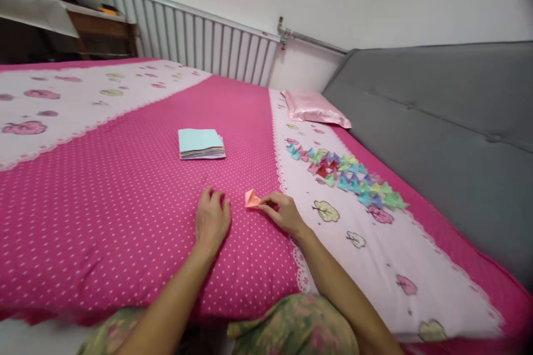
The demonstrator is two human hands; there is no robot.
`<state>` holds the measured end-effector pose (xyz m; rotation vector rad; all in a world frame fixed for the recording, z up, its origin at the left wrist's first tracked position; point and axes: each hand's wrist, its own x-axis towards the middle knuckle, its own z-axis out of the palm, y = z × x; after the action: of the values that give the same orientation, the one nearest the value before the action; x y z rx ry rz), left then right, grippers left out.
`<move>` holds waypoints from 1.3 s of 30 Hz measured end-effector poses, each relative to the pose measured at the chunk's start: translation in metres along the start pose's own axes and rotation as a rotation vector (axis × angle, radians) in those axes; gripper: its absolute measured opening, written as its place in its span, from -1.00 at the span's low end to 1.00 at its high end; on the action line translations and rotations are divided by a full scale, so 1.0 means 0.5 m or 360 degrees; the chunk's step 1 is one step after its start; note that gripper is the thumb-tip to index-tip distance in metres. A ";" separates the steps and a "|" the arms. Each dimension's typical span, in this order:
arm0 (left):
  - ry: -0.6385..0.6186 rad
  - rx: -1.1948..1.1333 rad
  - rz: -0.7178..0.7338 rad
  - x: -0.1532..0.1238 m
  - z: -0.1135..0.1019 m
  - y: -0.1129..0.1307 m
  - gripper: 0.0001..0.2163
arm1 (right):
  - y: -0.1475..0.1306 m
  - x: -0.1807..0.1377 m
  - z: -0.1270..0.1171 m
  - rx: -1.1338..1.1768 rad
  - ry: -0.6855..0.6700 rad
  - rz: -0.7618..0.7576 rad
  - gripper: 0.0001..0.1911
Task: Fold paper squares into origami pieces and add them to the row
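Note:
My right hand (282,212) pinches a small folded pink paper piece (251,198) just above the pink dotted bedsheet (125,205). My left hand (211,217) rests palm down on the sheet just left of it, fingers curled under, holding nothing I can see. A stack of coloured square papers (200,143) with a light blue sheet on top lies farther out on the bed. To the right, several folded paper pieces (345,176) in blue, green, pink and red lie in a band on the white patterned strip.
A pink satin pillow (314,107) lies at the bed's far right. A grey padded headboard (449,122) runs along the right side. A white radiator (195,39) lines the far wall, with a wooden desk (100,30) at far left. My knees in floral fabric (291,327) are at the bottom.

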<state>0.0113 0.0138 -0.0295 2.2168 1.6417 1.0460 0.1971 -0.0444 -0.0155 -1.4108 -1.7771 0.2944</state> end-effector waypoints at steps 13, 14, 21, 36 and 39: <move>0.0028 0.0116 0.0227 0.009 0.004 -0.007 -0.66 | 0.079 -0.162 -0.261 -0.0601 0.0716 0.0866 -0.76; 0.0022 0.0124 0.0226 0.009 0.004 -0.007 -0.65 | 0.088 -0.167 -0.281 -0.0665 0.0735 0.0943 -0.76; 0.0049 0.0111 0.0234 0.007 0.006 -0.014 -0.66 | 0.137 -0.157 -0.348 -0.1004 0.0687 0.1333 -0.80; 0.0020 0.0113 0.0205 0.007 0.005 -0.020 -0.67 | 0.239 -0.117 -0.353 -0.1314 0.0387 0.1692 -0.72; 0.0022 0.0096 0.0203 0.006 0.004 -0.018 -0.67 | 0.240 -0.116 -0.355 -0.1365 0.0366 0.1668 -0.73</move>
<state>0.0063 0.0202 -0.0343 2.3858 1.5753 1.0583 0.4098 -0.1082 -0.0057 -2.7893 -0.8130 -0.1424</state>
